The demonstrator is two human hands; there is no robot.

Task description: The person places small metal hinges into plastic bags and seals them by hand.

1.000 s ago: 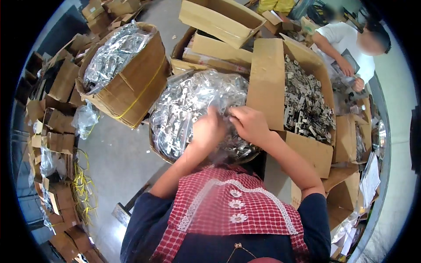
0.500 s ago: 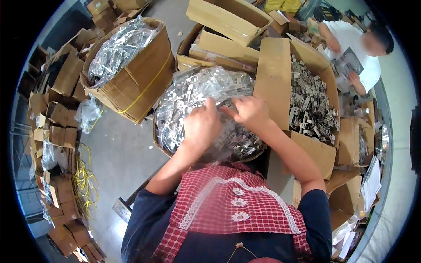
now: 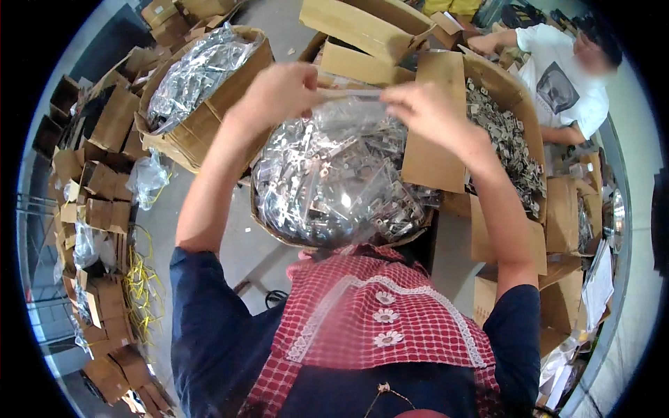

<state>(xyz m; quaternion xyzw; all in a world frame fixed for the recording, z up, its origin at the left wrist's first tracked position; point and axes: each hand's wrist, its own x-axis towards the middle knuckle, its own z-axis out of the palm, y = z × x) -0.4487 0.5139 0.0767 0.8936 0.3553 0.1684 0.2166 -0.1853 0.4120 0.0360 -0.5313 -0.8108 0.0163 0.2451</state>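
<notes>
A clear plastic bag [image 3: 355,110] is stretched taut between my two raised hands, its top edge pulled into a straight line. My left hand [image 3: 282,90] is closed on one end of that edge, and my right hand [image 3: 424,108] pinches the other; both are somewhat blurred. Below them, a round-sided cardboard box [image 3: 268,226] is heaped with shiny small metal parts [image 3: 327,164], many in clear plastic. Where the held bag ends and the plastic on the heap begins, I cannot make out.
To the right stands a cardboard box [image 3: 435,157] of loose metal parts [image 3: 498,125]. Another full box [image 3: 216,125] is at the far left. A person [image 3: 568,80] in a white shirt is at the far right. Yellow strapping [image 3: 143,292] lies on the floor beside stacked cartons.
Both hands have moved up and away from me, and farther apart, drawing the plastic's edge taut. At the far right, the other person's hands have shifted.
</notes>
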